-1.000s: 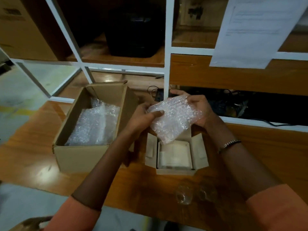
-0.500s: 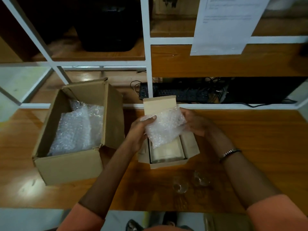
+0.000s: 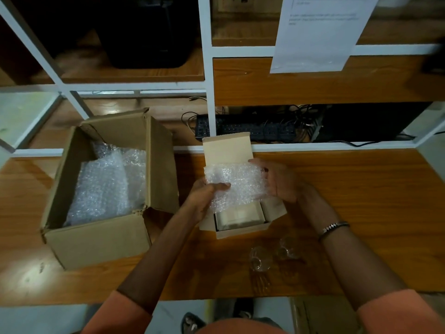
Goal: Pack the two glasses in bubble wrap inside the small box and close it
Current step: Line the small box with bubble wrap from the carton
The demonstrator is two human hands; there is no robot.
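Bubble wrap sheet [image 3: 234, 183]: pinched by left hand [image 3: 204, 197], right hand [image 3: 280, 182] curled on its far edge, over open small box [image 3: 240, 214]. Two glasses [image 3: 274, 255]: bare on table [image 3: 361, 189], just beside. Advice: spread sheet flat, line box evenly before loading.

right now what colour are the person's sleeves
Orange sleeves, seen best in the head view, at the bottom.

- The bubble wrap sheet [image 3: 237, 183] at the middle of the frame hides the back half of the small box [image 3: 240, 220] from you.
- Your two glasses [image 3: 274, 255] at lower middle look faint and blurry.
- The words on the paper [image 3: 317, 32] at upper right are too small to read.
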